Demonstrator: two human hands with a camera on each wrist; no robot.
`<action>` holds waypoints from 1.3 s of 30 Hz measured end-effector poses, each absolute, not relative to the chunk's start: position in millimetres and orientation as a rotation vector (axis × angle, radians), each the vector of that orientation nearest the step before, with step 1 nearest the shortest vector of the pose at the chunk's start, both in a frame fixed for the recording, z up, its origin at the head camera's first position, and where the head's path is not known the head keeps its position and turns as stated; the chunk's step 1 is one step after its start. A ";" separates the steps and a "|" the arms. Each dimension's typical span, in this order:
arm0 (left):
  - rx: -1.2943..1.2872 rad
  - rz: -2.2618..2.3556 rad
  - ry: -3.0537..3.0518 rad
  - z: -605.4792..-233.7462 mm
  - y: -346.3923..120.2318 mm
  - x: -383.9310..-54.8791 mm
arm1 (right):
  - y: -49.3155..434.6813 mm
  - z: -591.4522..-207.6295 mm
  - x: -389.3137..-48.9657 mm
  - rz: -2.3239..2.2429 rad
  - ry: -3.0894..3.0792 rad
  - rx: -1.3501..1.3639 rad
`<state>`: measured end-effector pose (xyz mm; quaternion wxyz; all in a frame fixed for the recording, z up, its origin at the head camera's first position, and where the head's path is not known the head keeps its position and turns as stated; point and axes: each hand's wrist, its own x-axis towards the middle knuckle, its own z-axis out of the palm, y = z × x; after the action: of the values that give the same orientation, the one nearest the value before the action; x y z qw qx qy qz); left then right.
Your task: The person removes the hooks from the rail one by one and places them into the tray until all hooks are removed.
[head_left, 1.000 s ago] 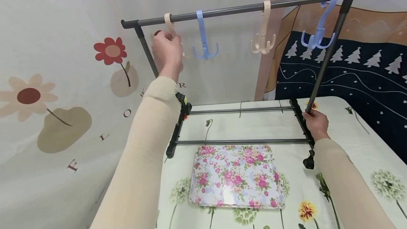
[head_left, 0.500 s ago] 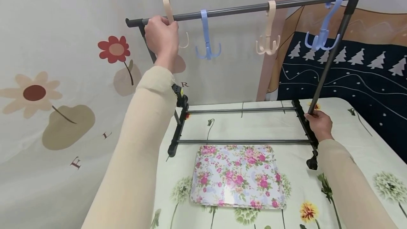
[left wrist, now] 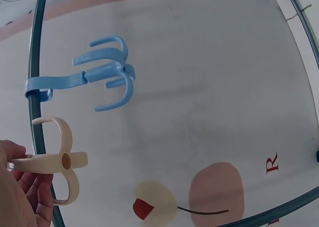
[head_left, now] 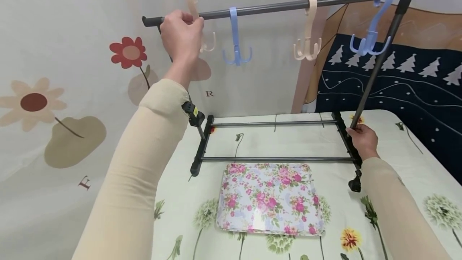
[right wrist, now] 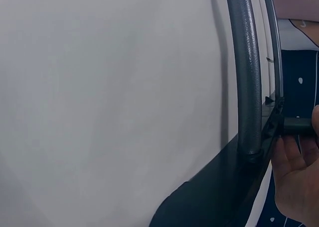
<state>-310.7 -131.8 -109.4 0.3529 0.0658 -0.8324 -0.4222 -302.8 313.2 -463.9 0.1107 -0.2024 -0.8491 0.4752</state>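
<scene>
My left hand pinches a beige four-prong hanging hook at the left end of the grey rack's top rod. The hook's curved top stands above the rod, and its prongs show beside my fingers in the left wrist view. Still hanging on the rod are a blue hook, a second beige hook and, at the right, another blue hook. My right hand grips the rack's right upright post low down, near the black base foot.
A floral-patterned tray lies on the flower-print tablecloth, in front of the rack's lower bars. Behind hangs a pale curtain with flower prints. Dark blue fabric with white trees stands at the right.
My left hand has raised the beige hook up off the rod, moving slightly left; its curl was round the rod before. My right hand keeps its grip on the post.
</scene>
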 end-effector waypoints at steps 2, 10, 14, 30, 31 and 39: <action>0.143 -1.103 -2.160 -109.9 -131.0 -307.9 | 315.6 -464.0 -301.4 1.389 -2.499 -0.603; 0.030 -1.111 -2.171 -115.8 -126.4 -295.7 | 325.2 -464.2 -296.4 1.360 -2.525 -0.588; -0.022 -1.161 -2.183 -121.1 -120.7 -287.5 | 327.7 -465.0 -294.5 1.365 -2.524 -0.607; -0.107 -1.173 -2.239 -134.6 -100.3 -266.3 | 334.4 -466.4 -298.3 1.334 -2.521 -0.613; -0.120 -1.164 -2.241 -137.4 -100.2 -265.5 | 334.5 -466.6 -298.4 1.332 -2.522 -0.614; -0.228 -1.117 -2.253 -166.3 -102.5 -265.3 | 335.6 -471.2 -302.5 1.335 -2.501 -0.623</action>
<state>-265.3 -102.5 -166.3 0.3035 -0.0861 -0.8502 -0.4215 -302.5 335.6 -471.2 0.1191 -0.2132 -0.8555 0.4565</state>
